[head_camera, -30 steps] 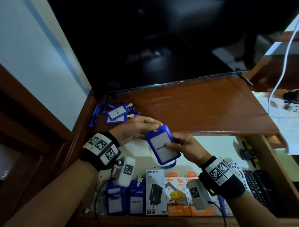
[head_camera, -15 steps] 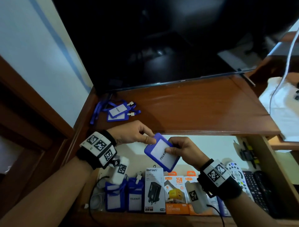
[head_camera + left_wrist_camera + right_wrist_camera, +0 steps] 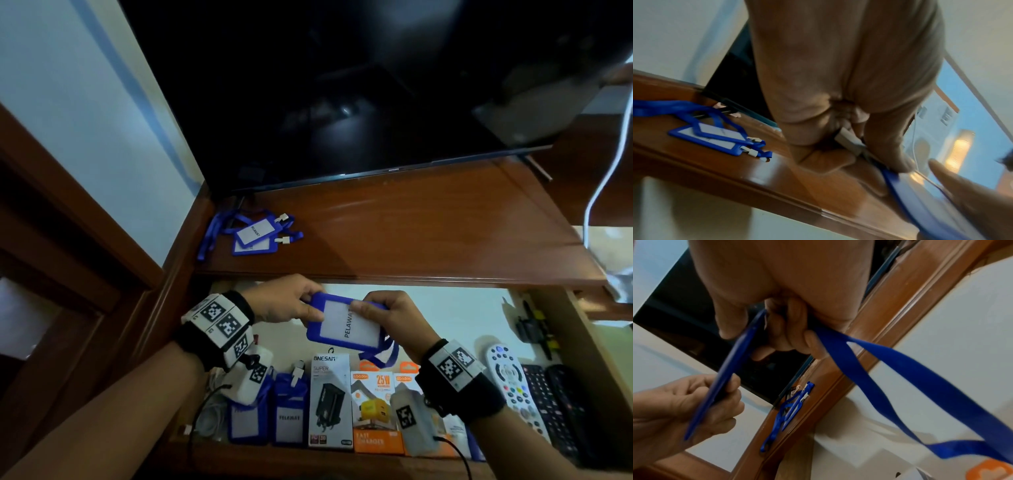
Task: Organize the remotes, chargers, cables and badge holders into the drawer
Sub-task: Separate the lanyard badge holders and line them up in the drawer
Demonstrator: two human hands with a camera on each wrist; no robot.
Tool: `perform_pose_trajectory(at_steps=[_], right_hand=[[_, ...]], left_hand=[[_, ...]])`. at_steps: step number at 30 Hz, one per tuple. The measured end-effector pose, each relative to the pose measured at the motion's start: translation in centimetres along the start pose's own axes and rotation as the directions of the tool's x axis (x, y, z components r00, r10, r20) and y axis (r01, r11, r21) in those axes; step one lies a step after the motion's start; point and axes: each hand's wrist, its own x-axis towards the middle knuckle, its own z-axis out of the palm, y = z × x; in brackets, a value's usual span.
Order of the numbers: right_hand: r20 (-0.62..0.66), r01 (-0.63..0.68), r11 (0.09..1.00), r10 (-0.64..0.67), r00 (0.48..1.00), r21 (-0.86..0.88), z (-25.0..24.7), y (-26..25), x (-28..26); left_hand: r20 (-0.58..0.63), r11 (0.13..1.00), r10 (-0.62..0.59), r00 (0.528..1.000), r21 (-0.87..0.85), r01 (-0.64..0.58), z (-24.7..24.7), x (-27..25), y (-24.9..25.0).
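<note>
A blue badge holder (image 3: 346, 325) with a white "PELAWAT" card hangs tilted above the open drawer (image 3: 445, 308). My left hand (image 3: 291, 303) pinches its upper left corner, thumb on top. My right hand (image 3: 387, 313) pinches its top right edge, and its blue lanyard (image 3: 900, 369) trails down from under the fingers. In the left wrist view the holder's white clip (image 3: 849, 141) sits between my fingers. Two more badge holders (image 3: 253, 236) lie on the wooden top at the far left. Inside the drawer stand two badge holders (image 3: 270, 414), charger boxes (image 3: 352, 404) and remotes (image 3: 513, 387).
A large dark TV (image 3: 359, 85) stands at the back of the wooden top (image 3: 411, 233). A white cable (image 3: 609, 154) hangs at the far right. A black and yellow tool (image 3: 534, 329) lies at the drawer's back right. The wall and a wooden frame close off the left.
The badge holder has turned from nearly upright to lying flatter and wider across. My left hand has shifted onto its upper left corner. Both hands stay over the drawer.
</note>
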Motion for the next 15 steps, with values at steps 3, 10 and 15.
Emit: perform_pose_trajectory(at_steps=[3,10,15], right_hand=[[-0.035,-0.067,0.983,0.074,0.997,0.172,-0.2,0.1,0.0],[0.058,-0.004,1.000,0.005,0.998,-0.018,0.3,-1.0,-0.2],[0.225,0.195,0.950,-0.141,0.964,-0.243,1.1,-3.0,-0.1]], left_hand=[[-0.143,0.997,-0.005,0.990,-0.081,-0.007,-0.6,-0.1,-0.6],[-0.542,0.937,-0.091,0.835,-0.331,-0.114,-0.9,0.8,-1.0],[-0.670,0.978,-0.068,0.739,-0.190,-0.083,0.1,1.9,-1.7]])
